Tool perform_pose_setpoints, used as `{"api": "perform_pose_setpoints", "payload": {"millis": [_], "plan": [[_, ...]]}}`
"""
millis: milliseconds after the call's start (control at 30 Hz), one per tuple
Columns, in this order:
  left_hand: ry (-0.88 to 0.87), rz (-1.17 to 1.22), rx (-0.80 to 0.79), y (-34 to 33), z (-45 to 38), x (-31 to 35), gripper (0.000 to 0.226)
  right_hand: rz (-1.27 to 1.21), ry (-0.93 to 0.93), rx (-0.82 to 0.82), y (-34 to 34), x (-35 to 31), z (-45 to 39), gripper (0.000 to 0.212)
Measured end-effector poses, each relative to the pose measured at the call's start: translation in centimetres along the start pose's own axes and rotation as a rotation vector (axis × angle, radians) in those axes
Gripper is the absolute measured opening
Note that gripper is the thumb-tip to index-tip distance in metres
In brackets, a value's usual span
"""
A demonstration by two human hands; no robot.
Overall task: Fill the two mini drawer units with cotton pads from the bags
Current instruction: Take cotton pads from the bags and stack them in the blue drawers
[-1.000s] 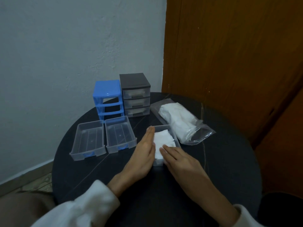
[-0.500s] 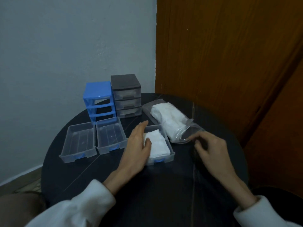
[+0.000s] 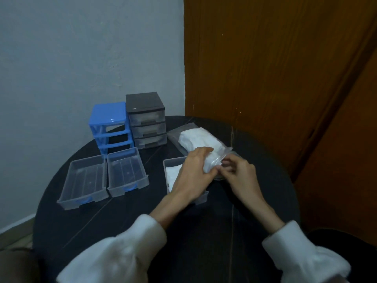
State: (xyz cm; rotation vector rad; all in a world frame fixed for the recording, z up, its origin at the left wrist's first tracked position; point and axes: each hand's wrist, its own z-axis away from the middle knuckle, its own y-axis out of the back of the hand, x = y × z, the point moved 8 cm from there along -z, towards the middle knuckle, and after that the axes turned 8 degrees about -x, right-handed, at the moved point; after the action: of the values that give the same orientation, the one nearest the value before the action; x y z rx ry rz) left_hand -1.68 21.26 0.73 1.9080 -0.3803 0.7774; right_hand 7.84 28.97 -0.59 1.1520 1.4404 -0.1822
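Both hands work at the near, open end of the clear bag (image 3: 201, 139) of cotton pads (image 3: 195, 137), which lies on the round table (image 3: 126, 217) right of the grey unit (image 3: 145, 120). The left hand (image 3: 192, 174) grips the bag's mouth; the right hand (image 3: 237, 173) pinches its edge. Under the left wrist sits a drawer (image 3: 173, 166) holding white pads. Two empty drawers (image 3: 104, 176) lie before the blue unit (image 3: 109, 124).

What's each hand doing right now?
Left hand: grips the bag at its mouth.
Right hand: pinches the bag's mouth.
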Motion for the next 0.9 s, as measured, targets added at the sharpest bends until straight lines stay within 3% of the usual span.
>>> {"api": "perform_pose_setpoints", "payload": {"millis": [900], "plan": [[0.030,-0.090,0.109,0.4,-0.2,-0.4,0.035,-0.004,-0.043,0.134,2.5,0.6,2.0,0.015]]}}
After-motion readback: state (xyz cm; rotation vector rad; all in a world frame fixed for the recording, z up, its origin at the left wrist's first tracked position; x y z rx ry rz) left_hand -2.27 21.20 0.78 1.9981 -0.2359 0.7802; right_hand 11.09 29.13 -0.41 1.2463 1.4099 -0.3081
